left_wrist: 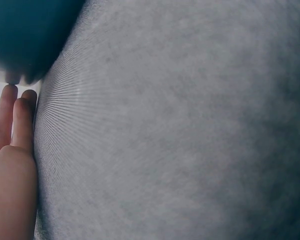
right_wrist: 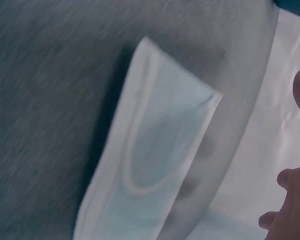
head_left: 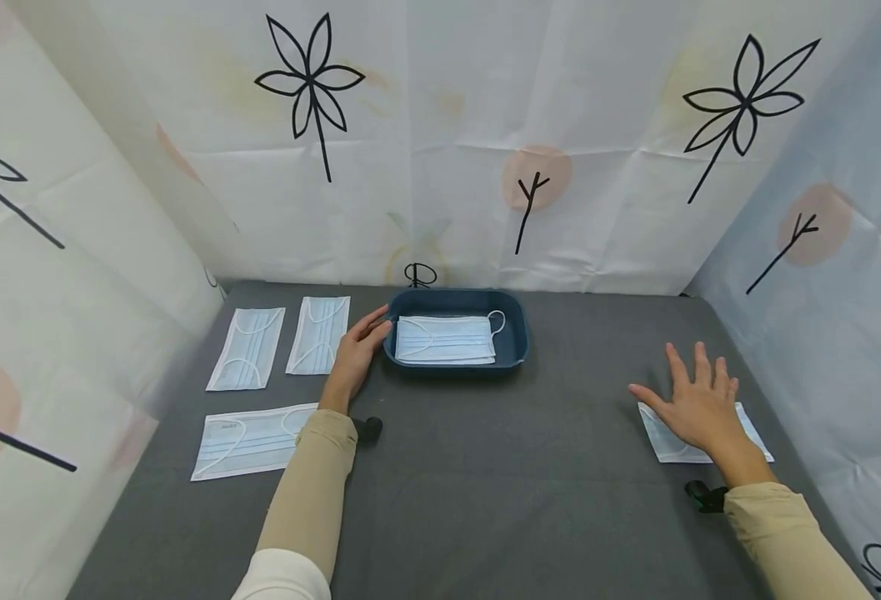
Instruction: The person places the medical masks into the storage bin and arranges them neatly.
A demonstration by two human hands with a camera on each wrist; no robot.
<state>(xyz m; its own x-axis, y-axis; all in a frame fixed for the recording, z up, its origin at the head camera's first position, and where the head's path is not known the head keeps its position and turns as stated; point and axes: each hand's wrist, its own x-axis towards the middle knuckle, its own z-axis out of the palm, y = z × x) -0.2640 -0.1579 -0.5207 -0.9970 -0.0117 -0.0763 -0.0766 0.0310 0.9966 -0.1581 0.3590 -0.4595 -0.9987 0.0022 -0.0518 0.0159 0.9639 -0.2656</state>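
Observation:
My left hand [head_left: 355, 357] lies along the left end of a dark blue tray [head_left: 517, 333], its fingertips at the tray's side. In the left wrist view, extended fingers [left_wrist: 22, 125] reach up to the blue wall. Inside the tray lie light blue face masks [head_left: 443, 340], stacked, with an ear loop over the right rim. Over at the right, my right hand [head_left: 698, 412] is spread above a face mask [head_left: 668, 437] and partly hides it in the head view. The right wrist view shows this mask [right_wrist: 162, 115] apart from the fingers.
Three more masks lie left of the tray: one at the far left [head_left: 247, 350], one beside my left hand [head_left: 318, 335], and one nearer [head_left: 252, 442], partly covered by my left forearm. Patterned white cloth [head_left: 448, 208] walls the grey table [head_left: 515, 500] at the back and sides.

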